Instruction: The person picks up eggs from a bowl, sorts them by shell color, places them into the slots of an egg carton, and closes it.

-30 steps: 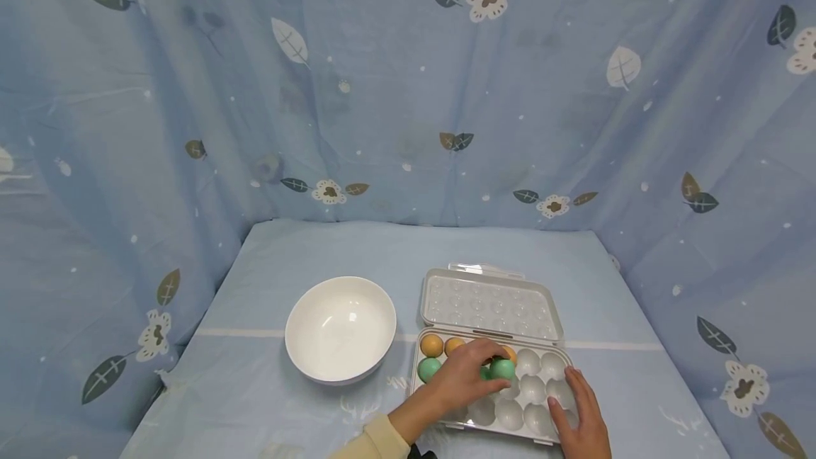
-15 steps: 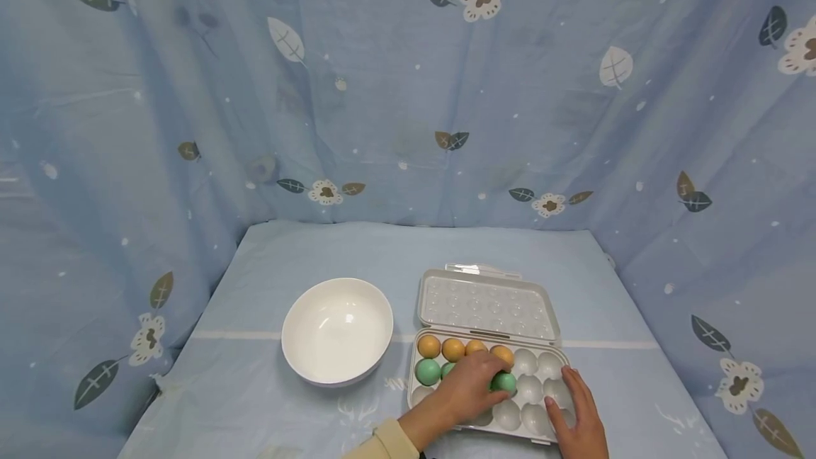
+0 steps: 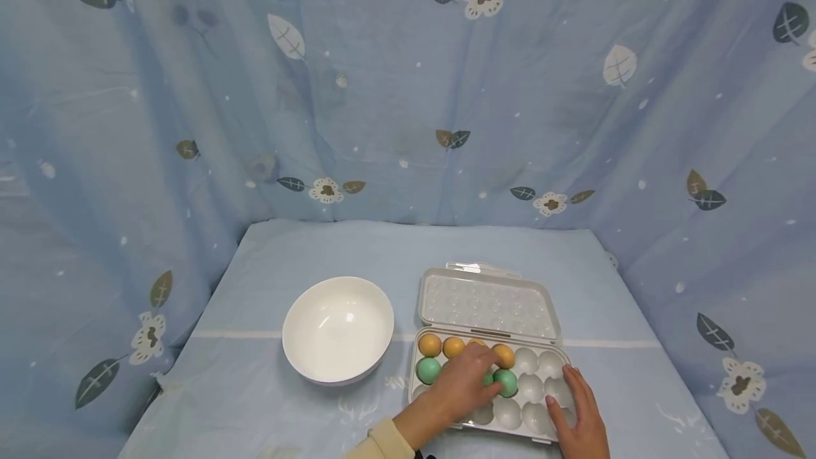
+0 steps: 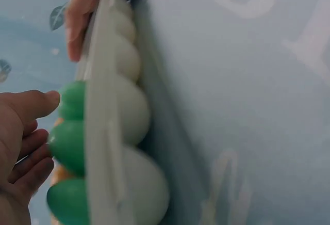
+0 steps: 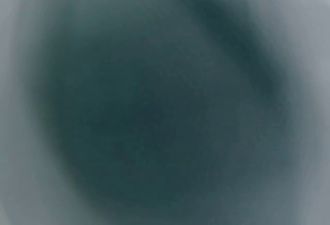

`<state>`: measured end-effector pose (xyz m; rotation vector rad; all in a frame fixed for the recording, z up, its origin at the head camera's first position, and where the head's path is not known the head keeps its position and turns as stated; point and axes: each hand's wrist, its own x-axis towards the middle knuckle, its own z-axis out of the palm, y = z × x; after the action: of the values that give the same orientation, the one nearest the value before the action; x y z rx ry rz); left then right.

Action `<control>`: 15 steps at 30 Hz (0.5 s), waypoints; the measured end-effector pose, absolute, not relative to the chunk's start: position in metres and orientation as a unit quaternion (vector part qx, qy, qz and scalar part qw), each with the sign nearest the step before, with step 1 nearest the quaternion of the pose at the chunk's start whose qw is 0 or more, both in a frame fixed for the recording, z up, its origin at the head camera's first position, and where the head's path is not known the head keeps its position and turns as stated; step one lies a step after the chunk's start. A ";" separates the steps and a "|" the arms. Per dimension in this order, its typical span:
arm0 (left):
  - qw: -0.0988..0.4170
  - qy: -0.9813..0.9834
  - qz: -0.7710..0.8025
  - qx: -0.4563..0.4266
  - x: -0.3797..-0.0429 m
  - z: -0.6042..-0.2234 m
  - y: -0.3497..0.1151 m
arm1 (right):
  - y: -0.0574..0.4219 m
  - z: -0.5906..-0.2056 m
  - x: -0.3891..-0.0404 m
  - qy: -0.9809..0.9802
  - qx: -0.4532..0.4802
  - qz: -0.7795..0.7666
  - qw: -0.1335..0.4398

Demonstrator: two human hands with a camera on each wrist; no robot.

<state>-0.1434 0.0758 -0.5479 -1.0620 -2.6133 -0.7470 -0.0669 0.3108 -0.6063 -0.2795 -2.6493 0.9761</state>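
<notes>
An egg box (image 3: 508,415) with rounded cups lies with its lid (image 3: 487,301) folded back. Orange eggs (image 3: 430,345) fill part of its back row, and green eggs (image 3: 428,370) sit in the middle row. My left hand (image 3: 464,382) hovers over the green eggs, hiding some of them. In the left wrist view its thumb (image 4: 44,102) is right at the endmost green egg (image 4: 72,101), its other fingers (image 4: 33,155) loosely bent. My right hand (image 3: 581,418) rests on the box's right end, fingers extended along the rim and thumb over the cups.
A white bowl (image 3: 338,331) stands left of the egg box on the blue cloth-covered table (image 3: 357,250). Blue patterned curtains (image 3: 382,91) enclose the back and sides. The right wrist view is a dark blur.
My left hand has set a green egg into a middle-row cup, then loosened its fingers and drawn slightly back from it. The right hand has stayed on the box's end.
</notes>
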 end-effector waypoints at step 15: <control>0.145 -0.881 -0.365 -0.265 -0.157 -0.521 0.012 | 0.311 -0.606 -0.067 -0.926 -0.101 0.335 0.143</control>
<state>-0.1573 0.0121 -0.5208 -0.7647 -2.5380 -1.0504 -0.0668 0.3115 -0.6064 -0.2926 -2.6698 0.9646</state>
